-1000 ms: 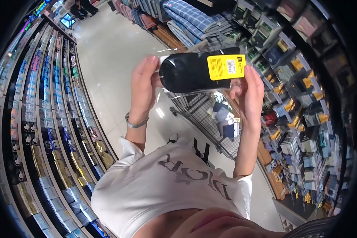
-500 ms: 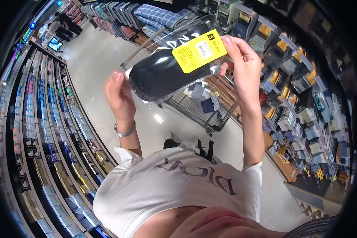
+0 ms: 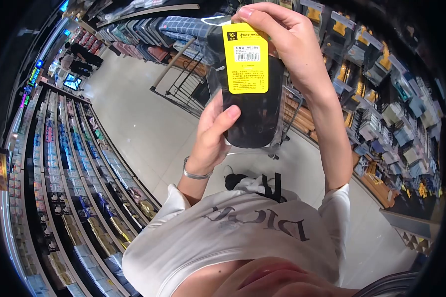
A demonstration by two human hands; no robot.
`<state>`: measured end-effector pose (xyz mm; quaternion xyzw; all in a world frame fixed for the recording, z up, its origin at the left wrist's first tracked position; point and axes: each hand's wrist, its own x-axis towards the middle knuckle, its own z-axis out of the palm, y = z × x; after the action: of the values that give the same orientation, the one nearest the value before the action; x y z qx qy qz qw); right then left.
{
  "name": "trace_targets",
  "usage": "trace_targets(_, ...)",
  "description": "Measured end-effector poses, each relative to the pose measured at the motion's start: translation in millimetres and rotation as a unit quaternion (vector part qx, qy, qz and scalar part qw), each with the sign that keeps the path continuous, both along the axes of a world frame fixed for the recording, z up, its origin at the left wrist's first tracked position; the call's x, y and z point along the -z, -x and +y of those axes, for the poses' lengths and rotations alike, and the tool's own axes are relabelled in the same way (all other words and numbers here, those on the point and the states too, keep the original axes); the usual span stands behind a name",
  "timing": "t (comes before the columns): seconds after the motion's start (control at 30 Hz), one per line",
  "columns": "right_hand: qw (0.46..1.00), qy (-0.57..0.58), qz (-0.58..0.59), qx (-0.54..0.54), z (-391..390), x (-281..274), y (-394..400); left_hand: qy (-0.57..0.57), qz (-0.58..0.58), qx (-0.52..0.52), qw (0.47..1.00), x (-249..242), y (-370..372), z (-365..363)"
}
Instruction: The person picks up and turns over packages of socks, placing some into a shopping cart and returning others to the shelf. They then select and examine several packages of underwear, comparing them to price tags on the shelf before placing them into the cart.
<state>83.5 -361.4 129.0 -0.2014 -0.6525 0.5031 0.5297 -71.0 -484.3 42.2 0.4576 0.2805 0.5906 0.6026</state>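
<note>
A black item in a clear plastic package point(image 3: 252, 119) hangs upright in front of me, with a yellow label point(image 3: 247, 59) facing the camera. My right hand point(image 3: 287, 39) pinches the top of the package beside the label. Lower down, my left hand point(image 3: 215, 128) grips the package's left side, its thumb on the front and its other fingers hidden behind. A metal bracelet circles my left wrist.
Behind the package stands a wire cart point(image 3: 183, 91), partly hidden. Long shelves of small packages point(image 3: 84, 188) curve along the left. Racks of packaged goods point(image 3: 376, 114) line the right. Folded fabrics point(image 3: 148, 42) lie ahead. People in dark clothes point(image 3: 82, 54) are far off.
The package has turned from slanted to upright, and its label faces me more squarely. My left hand has moved right and now grips its side. My right hand has risen slightly.
</note>
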Motion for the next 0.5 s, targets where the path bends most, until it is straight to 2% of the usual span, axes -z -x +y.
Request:
trace_targets(0.07, 0.999, -0.012, 0.020, -0.021, -1, 2, 2, 0.000, 0.022, -0.028, 0.999, -1, -7, -2)
trace_targets(0.1, 0.998, 0.021, 0.045, -0.034, -16, -7, 0, -0.007, 0.015, -0.034, 0.999, -1, -11, -6)
trace_targets(0.33, 0.999, -0.033, 0.018, 0.033, -17, -6, -3, -0.010, -0.001, -0.054, 0.998, 4, -18, -21)
trace_targets(0.43, 0.999, -0.011, 0.020, 0.026, -27, -11, -5, -0.004, 0.005, -0.061, 0.998, 2, -18, -29)
trace_targets(0.5, 0.997, -0.054, 0.003, 0.046, -32, -12, -8, -0.009, 0.010, -0.052, 0.999, 5, -17, -32)
